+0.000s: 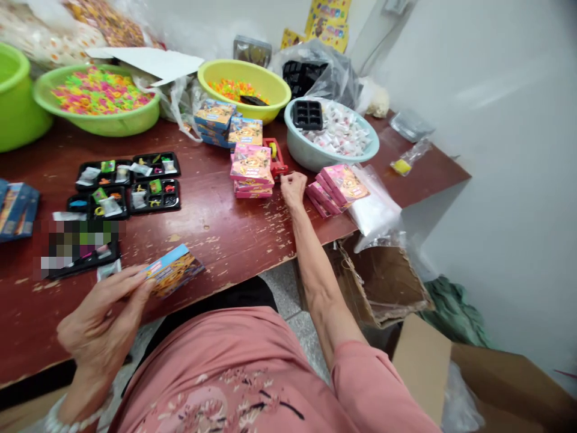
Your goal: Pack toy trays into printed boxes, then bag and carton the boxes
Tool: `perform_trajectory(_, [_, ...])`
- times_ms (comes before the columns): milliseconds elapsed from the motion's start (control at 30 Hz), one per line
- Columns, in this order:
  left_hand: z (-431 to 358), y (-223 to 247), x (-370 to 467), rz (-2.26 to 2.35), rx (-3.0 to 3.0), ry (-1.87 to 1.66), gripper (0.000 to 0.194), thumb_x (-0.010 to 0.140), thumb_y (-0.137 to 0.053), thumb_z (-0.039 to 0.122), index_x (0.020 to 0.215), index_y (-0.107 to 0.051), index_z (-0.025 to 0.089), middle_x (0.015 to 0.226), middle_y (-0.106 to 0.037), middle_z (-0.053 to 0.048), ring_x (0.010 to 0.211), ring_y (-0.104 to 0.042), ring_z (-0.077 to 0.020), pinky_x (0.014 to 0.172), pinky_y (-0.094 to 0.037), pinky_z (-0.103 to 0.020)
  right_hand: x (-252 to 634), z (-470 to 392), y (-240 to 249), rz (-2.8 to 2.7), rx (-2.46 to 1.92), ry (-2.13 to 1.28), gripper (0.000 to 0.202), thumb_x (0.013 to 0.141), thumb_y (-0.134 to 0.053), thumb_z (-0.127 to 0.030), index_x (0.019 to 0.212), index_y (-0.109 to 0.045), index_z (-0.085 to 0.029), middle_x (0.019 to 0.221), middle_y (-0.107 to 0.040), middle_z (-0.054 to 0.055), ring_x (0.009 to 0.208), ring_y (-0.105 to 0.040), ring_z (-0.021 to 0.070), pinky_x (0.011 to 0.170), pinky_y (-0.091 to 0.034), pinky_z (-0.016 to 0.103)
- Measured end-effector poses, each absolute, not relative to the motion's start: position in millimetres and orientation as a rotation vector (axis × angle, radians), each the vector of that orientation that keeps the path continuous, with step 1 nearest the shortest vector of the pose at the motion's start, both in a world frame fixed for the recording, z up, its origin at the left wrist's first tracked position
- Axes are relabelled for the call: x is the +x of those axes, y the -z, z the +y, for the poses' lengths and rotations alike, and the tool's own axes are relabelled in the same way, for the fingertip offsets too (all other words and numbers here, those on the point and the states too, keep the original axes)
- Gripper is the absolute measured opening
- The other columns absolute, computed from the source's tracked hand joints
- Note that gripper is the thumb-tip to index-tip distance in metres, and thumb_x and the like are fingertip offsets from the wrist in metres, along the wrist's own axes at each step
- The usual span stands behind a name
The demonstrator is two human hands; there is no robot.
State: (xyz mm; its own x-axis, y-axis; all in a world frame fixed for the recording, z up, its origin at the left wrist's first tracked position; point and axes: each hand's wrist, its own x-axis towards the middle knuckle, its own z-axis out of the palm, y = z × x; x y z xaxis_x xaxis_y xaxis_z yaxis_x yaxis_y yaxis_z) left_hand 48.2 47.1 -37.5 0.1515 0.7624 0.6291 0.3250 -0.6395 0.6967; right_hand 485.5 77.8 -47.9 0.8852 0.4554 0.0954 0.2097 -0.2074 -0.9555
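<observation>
My left hand [106,313] pinches a small blue printed box [175,272] by its left end, above the table's front edge. My right hand [294,187] reaches out to the front end of a red tape dispenser [276,157] with a yellow roll. Its fingers are closed there, and what they grip, if anything, is too small to make out. Left of that hand stands a stack of pink boxes [251,165], with blue boxes [215,120] behind it. More pink boxes [336,187] lean together to its right.
Black compartment trays [155,195] with small toys and packets lie at left. A green basin [103,123], a yellow basin [274,99] and a light blue basin [304,150] line the back. Clear bags [376,210] overhang the right edge above an open carton [387,288].
</observation>
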Motion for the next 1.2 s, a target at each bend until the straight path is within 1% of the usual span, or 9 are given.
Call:
perform_trajectory(133, [51.3,40.0,50.4,0.917,2.098,-1.501,0.03,0.081,-0.083,0.015,0.104,-0.083,0.033,0.103,-0.083,0.001,0.089,-0.079,-0.0208,0.084,-0.066,-0.037,421.3,46.3,30.4,-0.668,-1.645,-0.274,0.018,0.096,-0.06,-0.028,0.081,-0.067,-0.02,0.078,-0.065,0.0,0.069,-0.056,0.0147,0.074,-0.051,0.029])
perform_trajectory(200, [55.3,38.4,50.6,0.876,2.106,-1.483,0.021,0.085,-0.08,0.013,0.101,-0.082,0.027,0.104,-0.083,-0.003,0.092,-0.079,-0.0189,0.083,-0.065,-0.032,372.2,26.3,20.8,-0.935,-1.453,-0.427,0.016,0.095,-0.069,-0.036,0.091,-0.073,-0.021,0.076,-0.069,-0.002,0.061,-0.055,0.0122,0.063,-0.048,0.026])
perform_trajectory(333, [58.3,33.5,49.7,0.874,2.143,-1.45,0.017,0.09,-0.077,0.014,0.104,-0.08,0.024,0.106,-0.083,-0.004,0.097,-0.079,-0.0184,0.086,-0.065,-0.031,273.7,-0.9,5.9,-1.334,-1.143,-0.698,0.011,0.095,-0.071,-0.03,0.098,-0.08,-0.024,0.088,-0.08,0.0,0.076,-0.071,0.0134,0.074,-0.056,0.026])
perform_trajectory(433, [55.9,31.1,49.0,0.848,2.204,-1.437,0.017,0.093,-0.075,0.016,0.107,-0.08,0.025,0.108,-0.083,-0.004,0.099,-0.079,-0.0179,0.088,-0.065,-0.031,231.8,1.5,6.8,-1.484,-1.15,-0.629,0.015,0.098,-0.067,-0.027,0.101,-0.081,-0.023,0.096,-0.083,0.003,0.085,-0.076,0.0161,0.082,-0.059,0.028])
perform_trajectory(700, [55.7,34.1,43.3,0.832,2.419,-1.394,0.018,0.1,-0.066,0.02,0.113,-0.076,0.026,0.112,-0.082,-0.004,0.102,-0.08,-0.0177,0.091,-0.064,-0.029,226.3,3.8,10.8,-1.437,-1.498,-0.52,0.026,0.098,-0.066,-0.043,0.117,-0.076,-0.028,0.1,-0.083,0.006,0.088,-0.079,0.0246,0.088,-0.062,0.04])
perform_trajectory(900, [51.7,26.0,43.7,0.872,2.745,-1.15,0.037,0.104,-0.052,0.018,0.134,-0.069,0.028,0.12,-0.079,-0.008,0.097,-0.078,-0.0208,0.083,-0.061,-0.032,230.5,4.2,15.9,-1.316,-1.463,-0.683,0.042,0.09,-0.073,-0.043,0.128,-0.065,-0.026,0.082,-0.078,0.002,0.074,-0.076,0.022,0.076,-0.061,0.037])
perform_trajectory(1000, [51.1,15.1,47.5,0.961,2.719,-0.931,0.04,0.105,-0.047,0.018,0.142,-0.061,0.023,0.118,-0.076,-0.011,0.096,-0.076,-0.022,0.08,-0.058,-0.033,232.1,12.0,25.1,-1.235,-1.369,-0.824,0.056,0.088,-0.074,-0.048,0.138,-0.061,-0.025,0.073,-0.074,-0.002,0.055,-0.065,0.0174,0.059,-0.055,0.032])
perform_trajectory(1100, [55.6,7.1,49.2,0.933,2.539,-0.907,0.032,0.104,-0.048,0.019,0.133,-0.062,0.02,0.12,-0.075,-0.011,0.104,-0.073,-0.0226,0.087,-0.057,-0.034,234.2,22.5,36.7,-1.157,-1.329,-0.889,0.065,0.084,-0.076,-0.051,0.14,-0.061,-0.023,0.064,-0.067,-0.007,0.043,-0.05,0.0131,0.047,-0.045,0.028])
perform_trajectory(1200, [62.3,5.4,48.1,0.952,2.323,-0.932,0.018,0.099,-0.055,0.019,0.114,-0.065,0.019,0.109,-0.075,-0.009,0.099,-0.071,-0.022,0.089,-0.056,-0.035,240.9,31.9,49.9,-1.191,-1.41,-0.838,0.052,0.079,-0.077,-0.053,0.12,-0.072,-0.021,0.057,-0.061,-0.008,0.047,-0.052,0.014,0.051,-0.045,0.028])
